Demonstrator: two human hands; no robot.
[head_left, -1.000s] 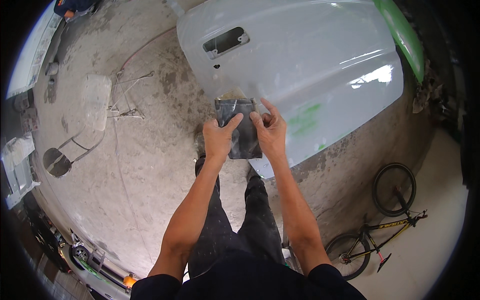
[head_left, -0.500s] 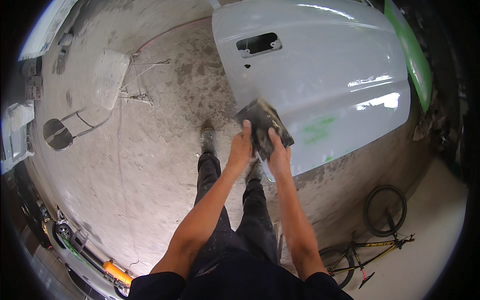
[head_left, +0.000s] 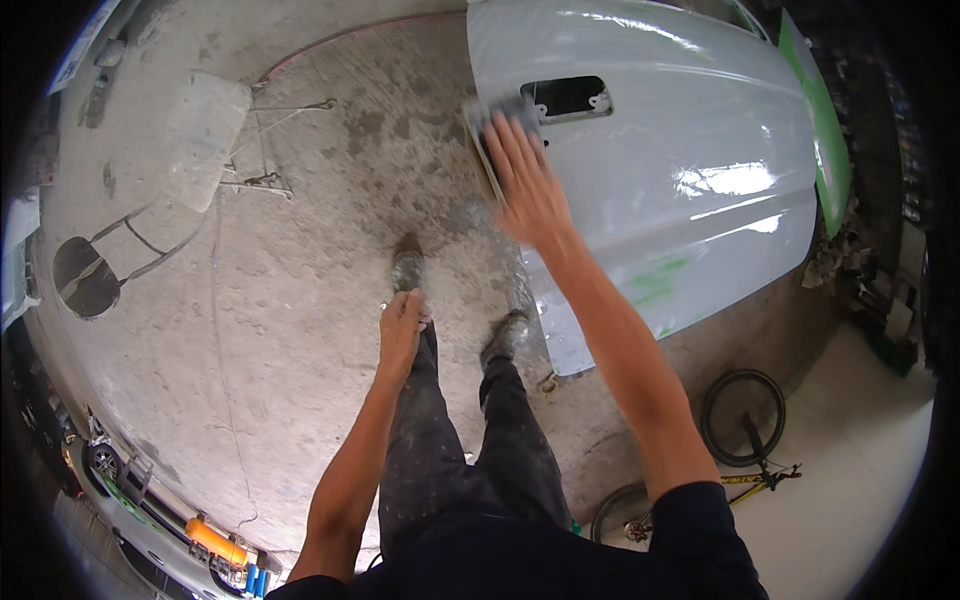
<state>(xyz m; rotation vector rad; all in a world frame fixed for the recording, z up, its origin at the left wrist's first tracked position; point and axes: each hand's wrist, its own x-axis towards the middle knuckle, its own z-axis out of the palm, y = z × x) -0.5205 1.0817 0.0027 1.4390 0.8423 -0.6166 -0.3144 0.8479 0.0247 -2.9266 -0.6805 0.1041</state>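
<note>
Your right grip [head_left: 530, 190] lies flat, fingers extended, over the dark pad [head_left: 482, 132] at the grey panel's [head_left: 660, 140] edge, presumably spreading pressure. Your left grip [head_left: 402, 324] looks curled; how tightly, or on what, I cannot tell.

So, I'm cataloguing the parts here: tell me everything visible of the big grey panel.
The grey panel resembles a car body part: probably metal, smooth and shiny, with bright reflections and a crease across it. Near its left edge is a dark oblong opening; green patches show toward the lower edge. It lies broad face up, ahead and right of the person's feet. The right hand covers a blurred dark pad at the panel's left edge; whether they touch is unclear.
</note>
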